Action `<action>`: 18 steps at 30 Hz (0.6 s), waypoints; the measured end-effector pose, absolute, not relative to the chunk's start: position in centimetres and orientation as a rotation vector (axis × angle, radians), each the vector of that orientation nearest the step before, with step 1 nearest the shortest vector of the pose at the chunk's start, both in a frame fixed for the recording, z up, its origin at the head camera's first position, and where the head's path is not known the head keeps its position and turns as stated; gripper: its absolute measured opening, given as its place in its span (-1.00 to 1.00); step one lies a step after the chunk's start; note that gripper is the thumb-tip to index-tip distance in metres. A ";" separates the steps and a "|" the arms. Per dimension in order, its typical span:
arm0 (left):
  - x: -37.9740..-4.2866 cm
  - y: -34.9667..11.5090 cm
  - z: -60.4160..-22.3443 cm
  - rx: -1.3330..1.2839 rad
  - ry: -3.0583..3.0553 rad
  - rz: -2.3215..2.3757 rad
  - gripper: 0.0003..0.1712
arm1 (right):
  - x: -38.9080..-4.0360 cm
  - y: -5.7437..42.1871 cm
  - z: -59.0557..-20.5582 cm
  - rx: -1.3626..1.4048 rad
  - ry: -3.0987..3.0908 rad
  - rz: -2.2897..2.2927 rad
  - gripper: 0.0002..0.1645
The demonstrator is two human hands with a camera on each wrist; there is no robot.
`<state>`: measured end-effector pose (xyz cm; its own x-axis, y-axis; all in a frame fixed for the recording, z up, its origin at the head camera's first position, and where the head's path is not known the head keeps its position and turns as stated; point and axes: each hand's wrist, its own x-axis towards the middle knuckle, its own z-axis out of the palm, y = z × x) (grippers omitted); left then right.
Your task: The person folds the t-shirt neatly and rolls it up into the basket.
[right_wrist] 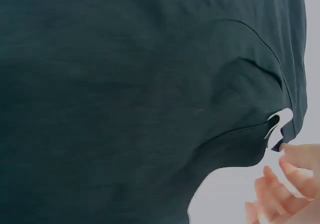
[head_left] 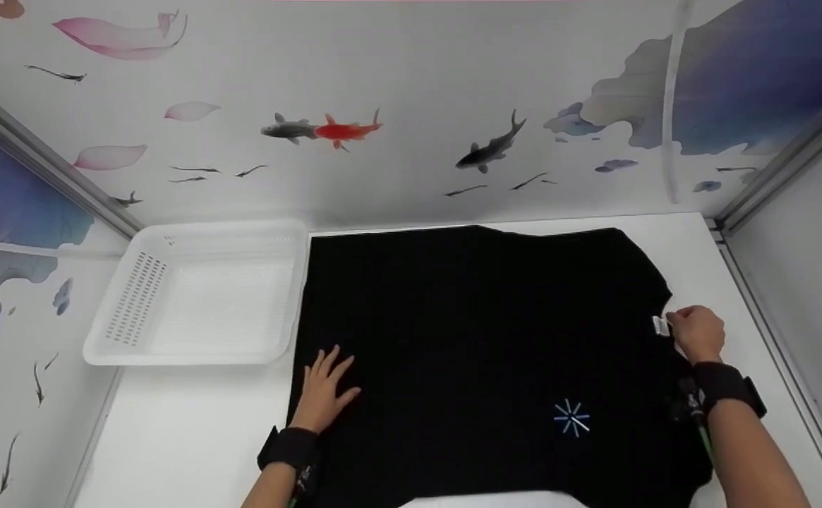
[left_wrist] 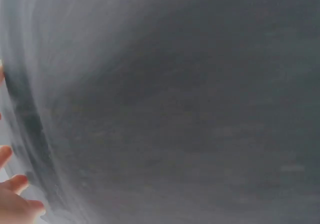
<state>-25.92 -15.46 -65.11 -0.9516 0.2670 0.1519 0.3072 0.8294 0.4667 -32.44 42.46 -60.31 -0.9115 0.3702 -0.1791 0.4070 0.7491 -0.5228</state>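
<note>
Closest to me, my right forearm (head_left: 756,451) reaches in over the side of the black shirt (head_left: 481,339) farthest from the white basket (head_left: 185,357). Spread flat just to the right of that basket, the shirt looks thin and soft, likely light, limp enough to ripple if dragged but hardly fragile. Its cloth reads as a smooth, matte knit, with a fine seam curving round the neckline and a pale starburst print (head_left: 571,418) well to the basket's right. My left hand (head_left: 322,398) lies with fingers straight and fanned on the cloth near the basket's close right corner, gripping nothing. My right hand (head_left: 698,333), at the neckline across the shirt from the basket, pinches the edge between thumb and finger beside a small white label (head_left: 660,325), the other fingers loosely bent. I'd judge that seamed edge the surest hold, since plain cloth would sag. Hard plastic by contrast, the basket is shallow, round-cornered and slotted along its left wall.
</note>
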 end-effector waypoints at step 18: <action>-22.3 -18.2 -65.2 -0.468 -2.883 -0.681 -0.57 | -26.6 42.8 -60.6 0.779 2.794 -0.902 -0.56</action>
<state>-22.27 -18.22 -65.16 -0.9414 0.2662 0.2071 0.3308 0.8489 0.4122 -26.57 42.84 -60.63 -0.8632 0.4399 -0.2477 0.5016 0.6928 -0.5181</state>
